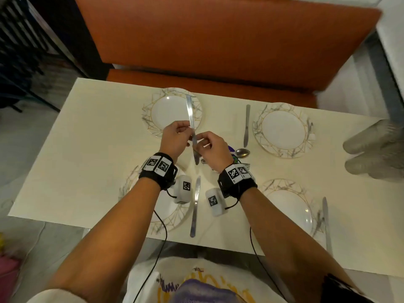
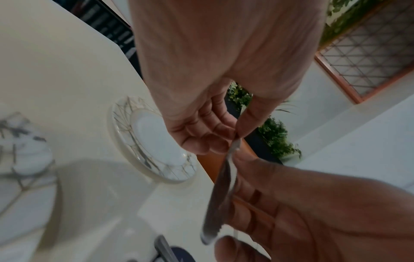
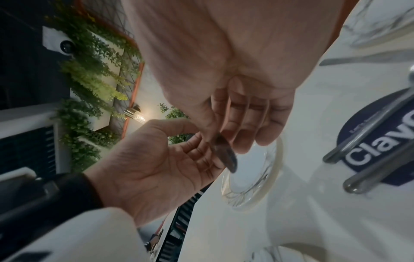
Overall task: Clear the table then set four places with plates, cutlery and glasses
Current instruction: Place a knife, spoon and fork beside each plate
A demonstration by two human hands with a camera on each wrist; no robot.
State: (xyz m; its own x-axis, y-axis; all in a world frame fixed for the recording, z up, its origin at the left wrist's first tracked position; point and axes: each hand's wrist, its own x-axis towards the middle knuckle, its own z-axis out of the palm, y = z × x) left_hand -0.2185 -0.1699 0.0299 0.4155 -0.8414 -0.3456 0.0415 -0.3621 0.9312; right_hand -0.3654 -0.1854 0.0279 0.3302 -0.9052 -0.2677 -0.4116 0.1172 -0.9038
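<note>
A silver table knife [image 1: 190,114] is held above the middle of the cream table [image 1: 87,149], one end over the far-left plate [image 1: 170,110]. My left hand [image 1: 185,133] pinches it from the left and my right hand [image 1: 200,143] pinches it just below. The left wrist view shows my left hand [image 2: 236,140] pinching the knife [image 2: 220,200]. In the right wrist view my right hand [image 3: 215,140] grips the knife [image 3: 225,156]. Three more marbled plates lie far right [image 1: 283,130], near left [image 1: 168,213] and near right [image 1: 288,206], each with a knife beside it [image 1: 247,125] [image 1: 195,206] [image 1: 326,224].
A spoon [image 1: 242,153] and forks [image 1: 246,165] lie on a dark blue round mat [image 3: 363,140] at the table's centre. Stacked clear glasses [image 1: 371,149] stand at the right edge. An orange bench [image 1: 218,40] runs behind the table.
</note>
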